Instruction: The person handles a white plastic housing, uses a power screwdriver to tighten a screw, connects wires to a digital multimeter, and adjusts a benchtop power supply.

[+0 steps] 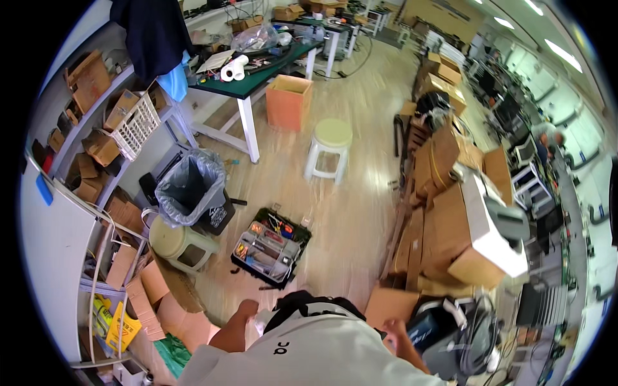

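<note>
My left hand (248, 308) hangs low beside my body, its fingers mostly hidden from above. A small whitish thing (259, 321) shows just by it; whether the hand holds it is unclear. On my other side, my right hand (394, 327) hangs with its fingers curled in, and what is in them, if anything, is hidden. A brown cardboard flap (390, 305) is close to that hand. On the floor ahead lies an open toolbox (270, 251) with a dark lid; its grey compartments hold hand tools and small parts, including pliers with coloured handles. Neither hand touches it.
A cream stool (332, 133) stands ahead, another stool (180, 244) at left beside a lined bin (190, 186). An orange-brown box (289, 101) stands by a green-topped workbench (257, 82). Large cartons (444, 219) line the right. Cables and a dark bag (467, 350) lie near my right side.
</note>
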`<state>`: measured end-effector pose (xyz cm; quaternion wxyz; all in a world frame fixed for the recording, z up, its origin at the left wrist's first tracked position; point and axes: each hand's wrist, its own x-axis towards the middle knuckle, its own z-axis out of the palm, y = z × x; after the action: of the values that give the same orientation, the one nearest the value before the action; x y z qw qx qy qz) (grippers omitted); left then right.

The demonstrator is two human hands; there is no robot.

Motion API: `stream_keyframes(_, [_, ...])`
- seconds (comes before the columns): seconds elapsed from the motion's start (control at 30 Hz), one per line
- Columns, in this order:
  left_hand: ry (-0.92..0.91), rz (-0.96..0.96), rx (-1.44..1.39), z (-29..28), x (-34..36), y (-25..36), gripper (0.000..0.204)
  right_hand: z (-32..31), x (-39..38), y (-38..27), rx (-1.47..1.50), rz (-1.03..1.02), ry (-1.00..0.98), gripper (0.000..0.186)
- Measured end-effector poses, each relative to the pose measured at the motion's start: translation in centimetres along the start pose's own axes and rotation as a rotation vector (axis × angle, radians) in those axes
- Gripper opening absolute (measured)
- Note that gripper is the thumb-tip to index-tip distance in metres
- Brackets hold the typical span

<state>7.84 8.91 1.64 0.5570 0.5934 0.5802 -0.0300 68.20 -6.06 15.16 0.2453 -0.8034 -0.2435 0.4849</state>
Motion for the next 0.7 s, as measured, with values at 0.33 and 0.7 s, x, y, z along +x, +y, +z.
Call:
stream_keyframes(0.33, [0.562, 0.071, 0.574, -16.2, 19.7, 26.9, 0.020, -4.0, 26.3, -15.7, -0.200, 0.318, -0.155, 0.017])
stream_keyframes(0.7, [-0.236, -0.218, 0.747, -9.1, 19.5, 27.6, 0.022, -9.1, 62.6, -62.4, 0.191, -0.291, -0.099, 0.022])
